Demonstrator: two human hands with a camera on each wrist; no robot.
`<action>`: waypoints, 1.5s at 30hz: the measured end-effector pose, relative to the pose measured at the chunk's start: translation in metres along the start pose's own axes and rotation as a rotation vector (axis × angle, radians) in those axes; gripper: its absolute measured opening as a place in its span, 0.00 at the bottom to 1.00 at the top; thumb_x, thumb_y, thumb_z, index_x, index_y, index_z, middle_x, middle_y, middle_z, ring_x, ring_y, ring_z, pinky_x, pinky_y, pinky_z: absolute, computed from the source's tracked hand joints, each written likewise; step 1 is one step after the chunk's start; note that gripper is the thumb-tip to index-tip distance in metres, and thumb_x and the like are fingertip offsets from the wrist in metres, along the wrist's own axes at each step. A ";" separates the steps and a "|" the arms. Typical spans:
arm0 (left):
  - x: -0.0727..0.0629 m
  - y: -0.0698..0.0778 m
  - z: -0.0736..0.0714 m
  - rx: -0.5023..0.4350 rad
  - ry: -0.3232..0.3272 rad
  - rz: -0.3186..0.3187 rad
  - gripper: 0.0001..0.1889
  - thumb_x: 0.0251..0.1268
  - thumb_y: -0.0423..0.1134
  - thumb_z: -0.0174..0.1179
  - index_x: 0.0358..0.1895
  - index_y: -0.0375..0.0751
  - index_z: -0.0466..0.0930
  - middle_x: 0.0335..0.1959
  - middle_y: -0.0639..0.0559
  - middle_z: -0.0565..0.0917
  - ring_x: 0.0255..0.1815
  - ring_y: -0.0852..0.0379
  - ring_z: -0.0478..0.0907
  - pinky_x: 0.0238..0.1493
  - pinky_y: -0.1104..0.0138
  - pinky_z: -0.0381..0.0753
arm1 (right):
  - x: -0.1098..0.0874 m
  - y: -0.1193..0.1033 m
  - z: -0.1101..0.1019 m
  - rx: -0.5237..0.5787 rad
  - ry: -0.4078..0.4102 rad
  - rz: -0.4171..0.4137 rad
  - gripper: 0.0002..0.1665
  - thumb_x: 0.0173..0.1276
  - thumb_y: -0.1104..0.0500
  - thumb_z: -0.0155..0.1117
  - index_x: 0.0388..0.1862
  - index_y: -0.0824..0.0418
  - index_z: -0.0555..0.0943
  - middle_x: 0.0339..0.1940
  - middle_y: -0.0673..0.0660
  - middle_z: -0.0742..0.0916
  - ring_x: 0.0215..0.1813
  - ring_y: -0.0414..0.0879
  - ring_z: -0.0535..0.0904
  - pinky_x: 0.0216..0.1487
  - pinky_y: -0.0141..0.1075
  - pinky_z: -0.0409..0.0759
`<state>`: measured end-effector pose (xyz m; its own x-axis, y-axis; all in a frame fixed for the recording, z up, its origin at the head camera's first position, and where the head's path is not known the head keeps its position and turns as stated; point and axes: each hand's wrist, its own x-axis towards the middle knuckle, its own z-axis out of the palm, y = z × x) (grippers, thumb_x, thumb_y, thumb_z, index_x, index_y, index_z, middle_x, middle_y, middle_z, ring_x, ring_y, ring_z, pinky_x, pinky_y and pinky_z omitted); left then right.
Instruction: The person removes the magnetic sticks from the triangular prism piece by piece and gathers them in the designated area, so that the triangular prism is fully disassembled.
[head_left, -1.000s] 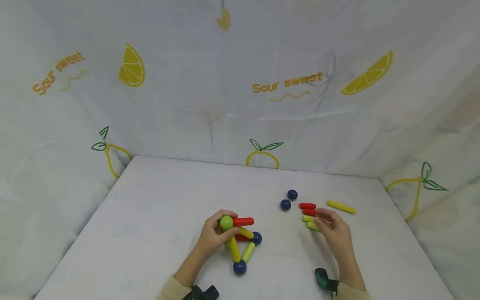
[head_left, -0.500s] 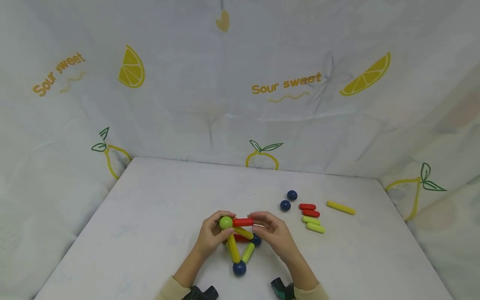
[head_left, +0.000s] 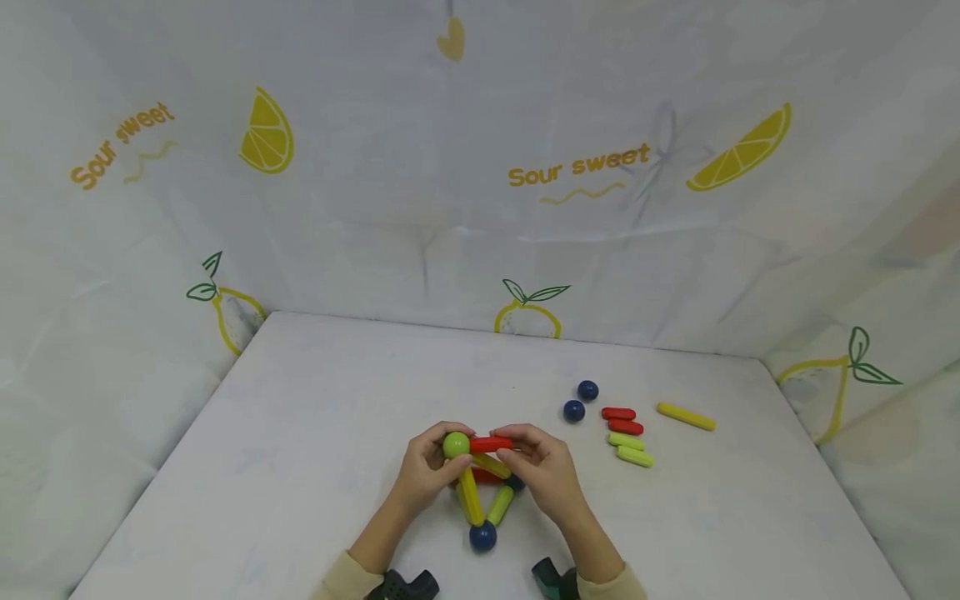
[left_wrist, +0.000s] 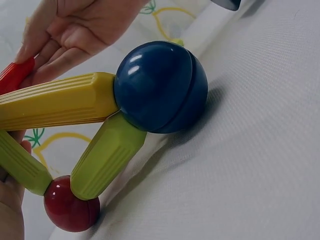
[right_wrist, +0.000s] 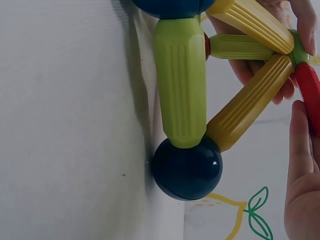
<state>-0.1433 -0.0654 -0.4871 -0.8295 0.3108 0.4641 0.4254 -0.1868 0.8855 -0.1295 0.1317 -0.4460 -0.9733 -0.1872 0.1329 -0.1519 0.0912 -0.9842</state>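
Near the middle of the white table's (head_left: 337, 392) near edge, two hands meet at a green ball.
The left hand (head_left: 426, 465) has its fingers pinching that glossy lime-green ball (head_left: 456, 445), atop a frame of ribbed yellow plastic-looking sticks (head_left: 471, 497) and lime ones, a dark-blue ball (head_left: 483, 536) at its near corner. The right hand's (head_left: 546, 471) fingers pinch the right end of a short ribbed red stick (head_left: 490, 444); its left end meets the green ball. Best, I judge, to brace the ball and keep the stick end-on; sideways pressure could loosen the yellow sticks.
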 end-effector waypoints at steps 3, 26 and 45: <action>0.000 0.000 0.001 0.014 -0.001 0.010 0.13 0.60 0.22 0.55 0.49 0.29 0.73 0.39 0.36 0.75 0.32 0.66 0.72 0.20 0.72 0.78 | -0.002 -0.002 0.001 -0.045 0.048 0.004 0.12 0.61 0.62 0.67 0.45 0.62 0.83 0.44 0.58 0.87 0.45 0.41 0.84 0.46 0.29 0.83; 0.001 -0.007 0.000 -0.025 -0.016 0.035 0.15 0.58 0.16 0.52 0.50 0.18 0.69 0.42 0.27 0.79 0.42 0.63 0.79 0.34 0.75 0.81 | -0.028 0.014 -0.112 -0.294 0.394 0.307 0.25 0.62 0.49 0.67 0.56 0.58 0.79 0.52 0.50 0.82 0.46 0.26 0.76 0.46 0.17 0.77; 0.000 -0.005 -0.001 -0.029 -0.008 0.015 0.16 0.60 0.20 0.53 0.52 0.19 0.69 0.44 0.30 0.80 0.38 0.65 0.77 0.15 0.63 0.74 | -0.048 0.049 -0.180 -0.453 0.292 0.573 0.30 0.62 0.48 0.67 0.58 0.63 0.75 0.54 0.61 0.81 0.48 0.45 0.75 0.40 0.25 0.75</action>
<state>-0.1458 -0.0651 -0.4912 -0.8200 0.3148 0.4779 0.4272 -0.2188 0.8773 -0.1214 0.3213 -0.4798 -0.9175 0.2687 -0.2932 0.3928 0.4978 -0.7732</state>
